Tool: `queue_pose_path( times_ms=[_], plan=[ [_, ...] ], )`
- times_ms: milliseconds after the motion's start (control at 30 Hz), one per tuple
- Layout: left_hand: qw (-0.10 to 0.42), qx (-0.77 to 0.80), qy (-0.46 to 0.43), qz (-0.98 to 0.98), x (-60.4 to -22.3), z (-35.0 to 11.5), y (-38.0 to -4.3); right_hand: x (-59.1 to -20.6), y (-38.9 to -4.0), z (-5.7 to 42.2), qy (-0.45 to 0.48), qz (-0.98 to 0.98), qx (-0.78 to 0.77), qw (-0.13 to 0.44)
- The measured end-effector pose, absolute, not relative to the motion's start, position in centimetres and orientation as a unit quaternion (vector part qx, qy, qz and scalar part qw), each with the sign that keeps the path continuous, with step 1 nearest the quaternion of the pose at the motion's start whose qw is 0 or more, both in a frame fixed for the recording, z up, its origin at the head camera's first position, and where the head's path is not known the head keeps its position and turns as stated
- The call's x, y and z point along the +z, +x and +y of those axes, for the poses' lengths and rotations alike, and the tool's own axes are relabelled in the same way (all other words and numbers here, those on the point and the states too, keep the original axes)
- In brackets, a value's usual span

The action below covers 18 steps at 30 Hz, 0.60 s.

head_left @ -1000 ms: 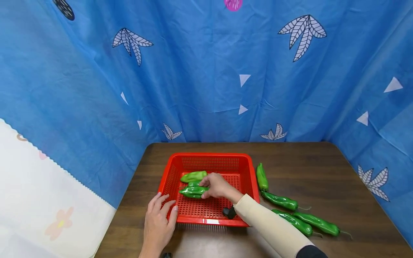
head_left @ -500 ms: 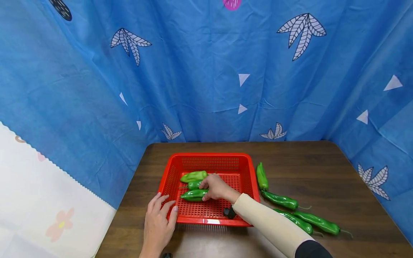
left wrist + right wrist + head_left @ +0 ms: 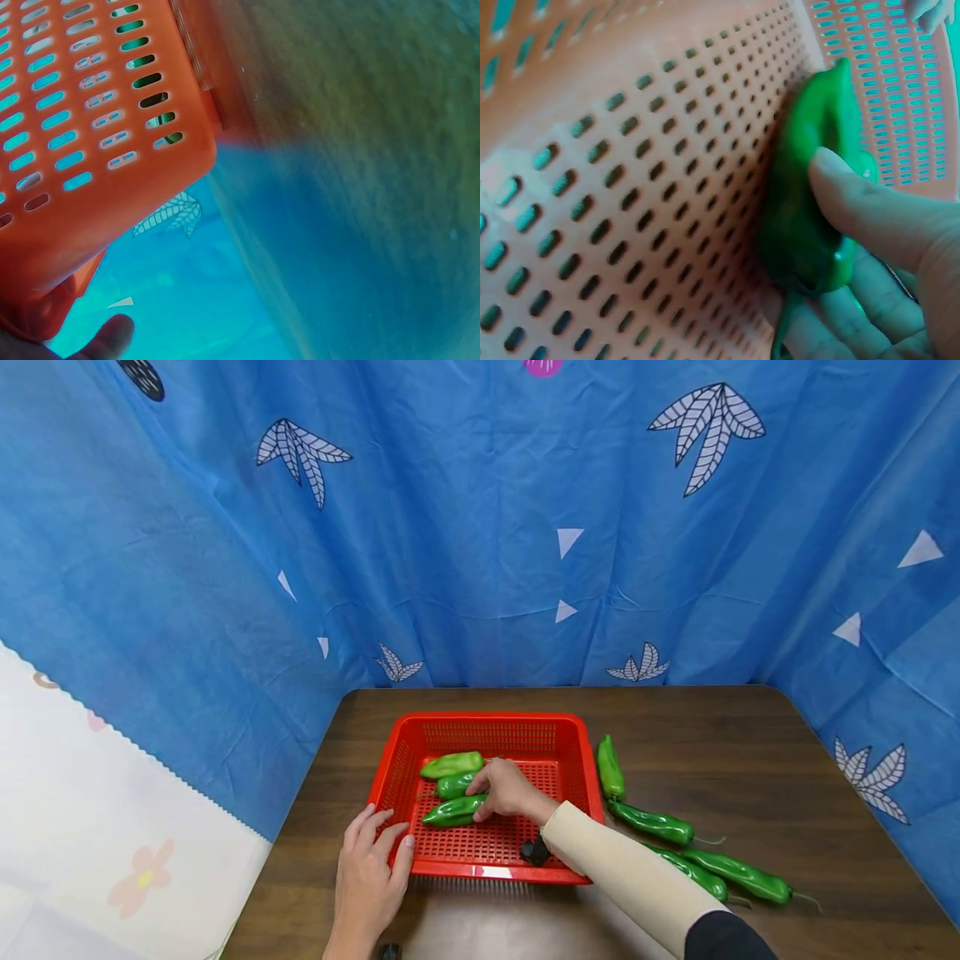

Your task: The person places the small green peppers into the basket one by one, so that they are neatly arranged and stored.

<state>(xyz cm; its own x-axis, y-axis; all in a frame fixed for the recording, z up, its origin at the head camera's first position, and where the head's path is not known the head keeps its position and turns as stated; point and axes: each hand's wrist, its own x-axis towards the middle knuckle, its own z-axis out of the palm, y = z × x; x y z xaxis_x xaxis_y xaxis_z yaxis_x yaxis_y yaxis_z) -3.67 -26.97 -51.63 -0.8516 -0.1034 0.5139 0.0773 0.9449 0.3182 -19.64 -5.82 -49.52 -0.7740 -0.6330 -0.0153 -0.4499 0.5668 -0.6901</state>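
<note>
Inside the red plastic basket, my right hand grips a glossy green pepper at its stem end. The right wrist view shows the thumb on the side of this pepper, with the fingers under it and the basket's slotted floor close by. Behind it lie another dark green pepper and a lighter green pepper, in a row. My left hand rests at the basket's front left corner, fingers relaxed over the rim. The left wrist view catches its thumb below the basket wall.
Right of the basket, on the wooden table, lie a light green pepper and several darker ones, including one long pepper. A blue curtain hangs behind the table. White cloth hangs at the left.
The pepper in my right hand has shifted toward the front of the basket, uncovering more of the dark green one behind it. The left hand has stayed at the rim.
</note>
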Motion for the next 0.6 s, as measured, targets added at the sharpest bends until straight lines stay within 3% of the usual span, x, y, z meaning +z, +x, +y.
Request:
queue_pose_path(
  times_ms=[600],
  plan=[
    [0.260, -0.165, 0.019, -0.951, -51.59, -26.89, -3.51, -50.33, -20.19, -5.91, -0.281, 0.877, -0.360, 0.148]
  ],
)
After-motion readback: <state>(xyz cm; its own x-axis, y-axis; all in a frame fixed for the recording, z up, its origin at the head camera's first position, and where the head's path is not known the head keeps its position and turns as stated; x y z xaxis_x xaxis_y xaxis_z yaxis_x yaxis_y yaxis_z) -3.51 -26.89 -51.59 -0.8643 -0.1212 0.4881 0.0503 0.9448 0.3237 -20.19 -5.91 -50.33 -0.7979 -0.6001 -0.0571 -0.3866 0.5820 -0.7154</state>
